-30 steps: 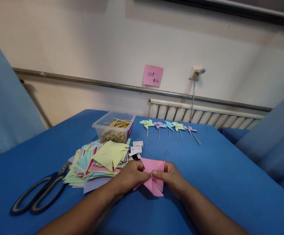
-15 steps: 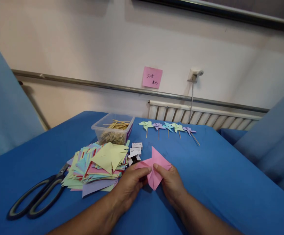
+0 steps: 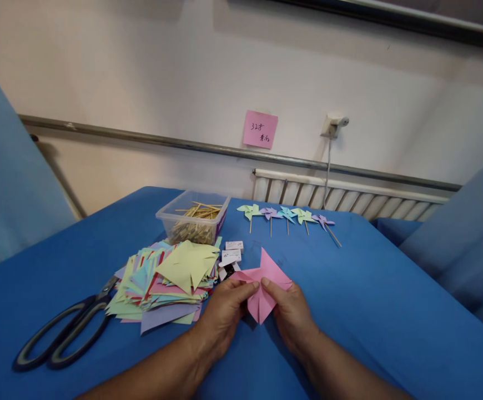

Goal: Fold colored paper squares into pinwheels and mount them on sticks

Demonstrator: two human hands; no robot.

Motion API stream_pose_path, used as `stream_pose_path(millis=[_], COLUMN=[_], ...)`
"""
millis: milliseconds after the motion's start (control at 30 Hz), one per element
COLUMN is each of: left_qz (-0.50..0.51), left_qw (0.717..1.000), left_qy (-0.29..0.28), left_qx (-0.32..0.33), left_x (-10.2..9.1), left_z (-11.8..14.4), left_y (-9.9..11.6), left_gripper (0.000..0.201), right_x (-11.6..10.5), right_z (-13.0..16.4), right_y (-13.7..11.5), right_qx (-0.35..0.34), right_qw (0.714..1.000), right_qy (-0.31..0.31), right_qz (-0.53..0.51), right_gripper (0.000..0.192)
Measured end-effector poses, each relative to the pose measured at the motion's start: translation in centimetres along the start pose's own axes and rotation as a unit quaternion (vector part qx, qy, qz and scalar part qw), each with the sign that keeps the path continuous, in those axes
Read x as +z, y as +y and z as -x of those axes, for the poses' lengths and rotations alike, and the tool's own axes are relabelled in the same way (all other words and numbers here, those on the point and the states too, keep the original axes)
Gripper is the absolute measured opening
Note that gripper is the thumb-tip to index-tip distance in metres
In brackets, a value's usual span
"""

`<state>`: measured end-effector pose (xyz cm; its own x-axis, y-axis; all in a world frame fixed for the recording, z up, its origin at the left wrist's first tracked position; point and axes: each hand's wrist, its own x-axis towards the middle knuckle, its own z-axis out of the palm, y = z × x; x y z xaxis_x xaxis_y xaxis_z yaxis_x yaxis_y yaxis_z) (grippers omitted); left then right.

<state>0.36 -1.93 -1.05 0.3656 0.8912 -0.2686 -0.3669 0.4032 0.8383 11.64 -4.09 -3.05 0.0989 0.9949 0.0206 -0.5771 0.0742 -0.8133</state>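
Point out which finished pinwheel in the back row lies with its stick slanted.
The purple pinwheel at the right end of the row. Its stick angles off to the right, while the other four pinwheels have sticks pointing nearly straight toward the person.

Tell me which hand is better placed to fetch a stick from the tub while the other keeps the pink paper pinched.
Left, probably. The left hand is on the side of the tub of sticks, which stands beyond the paper pile. The right hand would have to cross over the pink paper.

The handwriting on the pink sticky note at upper centre is too small to read. The print on the small white cards is likewise illegible, and both forearms run off the bottom edge.
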Motion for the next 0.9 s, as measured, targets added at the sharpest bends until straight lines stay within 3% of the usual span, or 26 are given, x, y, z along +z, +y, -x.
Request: stream_pose_path(millis=[167,333,467,567,767,900], left_qz=[0.009,0.046,0.069,0.067,0.054,0.02], left_qw=[0.999,0.996,0.994,0.996,0.997,0.999], left_qy=[0.021,0.067,0.066,0.044,0.035,0.014], left_qx=[0.027,0.046,0.046,0.047,0.04,0.026], left_x=[-0.3,-1.2,-1.5,-1.3,-0.9,-0.8], left_z=[0.1,-0.4,-0.5,-0.3,0.0,0.0], left_y=[1.1,2.5,2.6,2.4,2.3,1.6], left_gripper=[0.018,0.011,0.009,0.009,0.01,0.009], right_x=[-1.2,-1.4,-1.0,-1.0,-1.0,-0.8], right_z=[-0.2,0.1,0.9,1.3,0.9,0.5], right_y=[0.5,0.4,0.3,0.4,-0.2,-0.7], right_qx=[-0.025,-0.121,-0.188,-0.188,-0.173,-0.17], right_qw=[0.997,0.97,0.92,0.899,0.912,0.926], right_qy=[0.013,0.022,-0.045,-0.092,-0.077,-0.037], right_qz=[0.076,0.21,0.341,0.384,0.363,0.334], right_gripper=[0.02,0.009,0.025,0.038,0.01,0.01])
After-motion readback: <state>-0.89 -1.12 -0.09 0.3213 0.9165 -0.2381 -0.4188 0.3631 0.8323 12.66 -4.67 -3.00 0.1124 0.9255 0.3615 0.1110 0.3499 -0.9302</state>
